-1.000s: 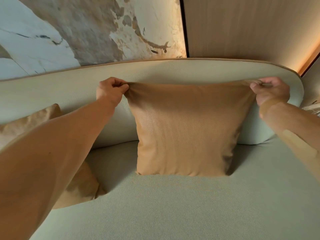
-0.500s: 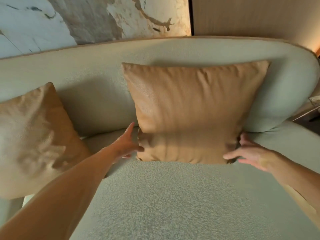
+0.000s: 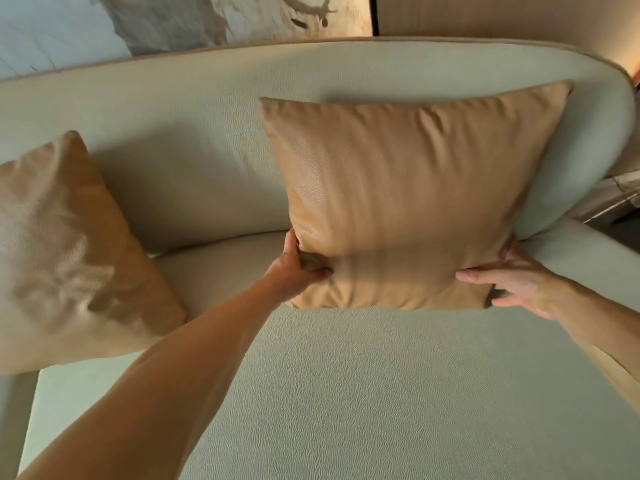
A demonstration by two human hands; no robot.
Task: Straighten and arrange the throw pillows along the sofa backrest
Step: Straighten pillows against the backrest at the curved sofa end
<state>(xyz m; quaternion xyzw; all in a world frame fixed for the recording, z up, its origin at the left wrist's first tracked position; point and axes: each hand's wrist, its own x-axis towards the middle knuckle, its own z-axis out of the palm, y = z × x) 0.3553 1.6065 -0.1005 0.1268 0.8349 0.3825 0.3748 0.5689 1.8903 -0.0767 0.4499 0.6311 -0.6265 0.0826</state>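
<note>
Head view: two pillows, two hands

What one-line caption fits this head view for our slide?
Both hands, left and right, hold the lower corners of a tan pillow against the sofa backrest.
</note>
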